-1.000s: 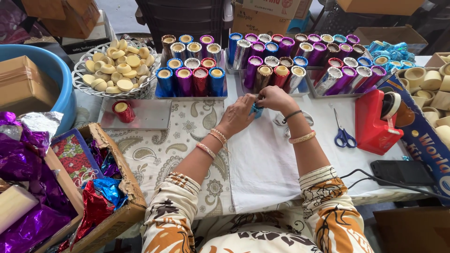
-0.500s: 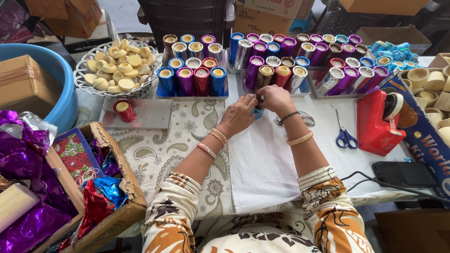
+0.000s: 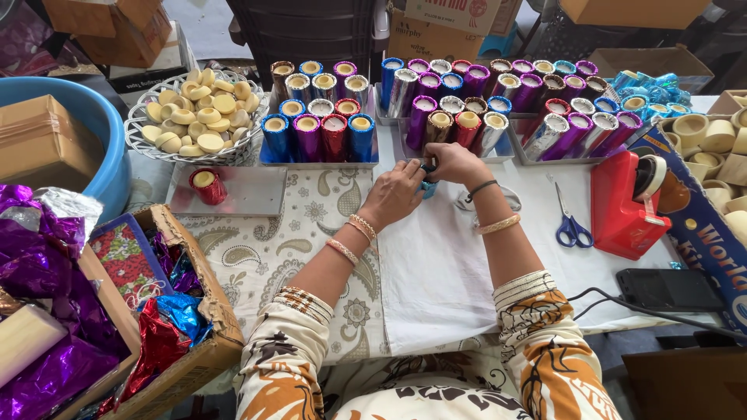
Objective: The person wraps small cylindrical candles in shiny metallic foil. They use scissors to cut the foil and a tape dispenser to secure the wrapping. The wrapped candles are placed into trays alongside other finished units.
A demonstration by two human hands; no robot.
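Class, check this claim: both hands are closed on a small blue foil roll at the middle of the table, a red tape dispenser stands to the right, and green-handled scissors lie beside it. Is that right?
Not quite. The scissors have blue handles, not green, as the head view shows. The rest holds: the left hand and right hand are closed on the small blue foil roll, and the red tape dispenser stands to the right.

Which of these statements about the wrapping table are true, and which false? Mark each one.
1. Both hands meet on a small blue foil-wrapped roll. True.
2. The blue-handled scissors lie left of the hands. False: they lie to the right, beside the red tape dispenser.
3. A single red foil-wrapped roll sits on the flat metal tray. True.
4. The white wire basket holds purple foil. False: it holds pale yellow discs.
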